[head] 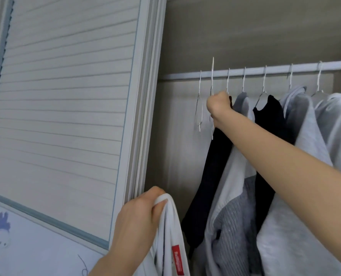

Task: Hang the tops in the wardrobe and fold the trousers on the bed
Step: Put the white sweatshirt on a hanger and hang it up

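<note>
A white top [170,234] with a red label near its neck hangs limp at the lower centre, its upper edge bunched in the grip of the left hand [137,222], just in front of the wardrobe's louvred sliding door [66,96]. An empty white wire hanger [212,96] is raised with its hook above the wardrobe rail [275,71], gripped at the neck by the right hand [218,103] — a second empty hanger [199,102] hangs on the rail just to its left. Further right along the rail hang tops already in place — dark [211,176], grey-and-white [235,196], black [269,120] and pale grey [305,146] — crowded together and touching.
</note>
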The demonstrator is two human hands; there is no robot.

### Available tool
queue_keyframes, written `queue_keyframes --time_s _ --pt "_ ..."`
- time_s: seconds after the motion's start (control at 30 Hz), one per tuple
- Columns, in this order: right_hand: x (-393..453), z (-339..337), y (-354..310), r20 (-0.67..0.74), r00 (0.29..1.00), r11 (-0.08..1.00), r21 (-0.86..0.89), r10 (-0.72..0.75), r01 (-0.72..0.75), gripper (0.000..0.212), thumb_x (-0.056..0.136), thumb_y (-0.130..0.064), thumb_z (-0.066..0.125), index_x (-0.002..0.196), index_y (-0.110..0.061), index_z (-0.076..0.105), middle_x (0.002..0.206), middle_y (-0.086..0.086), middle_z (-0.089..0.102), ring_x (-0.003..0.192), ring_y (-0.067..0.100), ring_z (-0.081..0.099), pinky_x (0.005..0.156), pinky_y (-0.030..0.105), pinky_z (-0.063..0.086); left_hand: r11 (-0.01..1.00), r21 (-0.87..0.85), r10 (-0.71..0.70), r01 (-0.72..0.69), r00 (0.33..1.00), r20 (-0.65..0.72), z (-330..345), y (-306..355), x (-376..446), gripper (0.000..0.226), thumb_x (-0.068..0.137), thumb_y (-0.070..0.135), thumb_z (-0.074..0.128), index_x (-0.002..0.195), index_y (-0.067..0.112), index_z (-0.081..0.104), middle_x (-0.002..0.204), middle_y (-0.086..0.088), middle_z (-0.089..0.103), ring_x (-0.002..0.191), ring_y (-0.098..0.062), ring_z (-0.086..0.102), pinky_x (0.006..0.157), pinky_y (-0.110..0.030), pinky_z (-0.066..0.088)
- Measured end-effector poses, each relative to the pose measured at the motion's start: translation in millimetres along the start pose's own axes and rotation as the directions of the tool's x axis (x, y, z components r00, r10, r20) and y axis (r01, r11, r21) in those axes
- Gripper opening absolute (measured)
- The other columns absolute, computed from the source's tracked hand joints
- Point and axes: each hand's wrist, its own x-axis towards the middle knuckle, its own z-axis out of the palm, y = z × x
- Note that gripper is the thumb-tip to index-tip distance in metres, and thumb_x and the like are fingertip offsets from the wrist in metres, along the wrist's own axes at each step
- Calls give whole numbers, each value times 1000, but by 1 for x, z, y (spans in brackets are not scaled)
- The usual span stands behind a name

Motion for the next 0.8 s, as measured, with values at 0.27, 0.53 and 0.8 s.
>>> queue_keyframes --time_s 0.27,0.53,0.8 --pt "-125 -71 28 36 996 984 155 86 -91 21 96 -5 36 98 -1 56 76 -2 45 73 13 45 93 54 46 997 -78 -9 7 999 -30 10 4 -4 10 97 28 52 101 35 58 84 14 64 75 -1 60 69 -13 45" --pt "-249 -224 41 217 942 888 332 256 -317 20 97 -5 49 100 -12 68 77 -4 62 73 11 57 88 59 51 966 -127 -227 227 974 16 17 43 -35 9 96 23 55 95 22 64 88 8 65 84 -10 61 77 -30 48" --pt "-326 -367 26 545 797 891 182 261 -415 38 70 -30 63 104 -14 73 70 1 51 65 14 55 87 67 45 885 -53 -462 462 887 14 2 90 -88 18 95 24 56 102 11 66 97 -5 64 92 -27 59 84 -37 48"
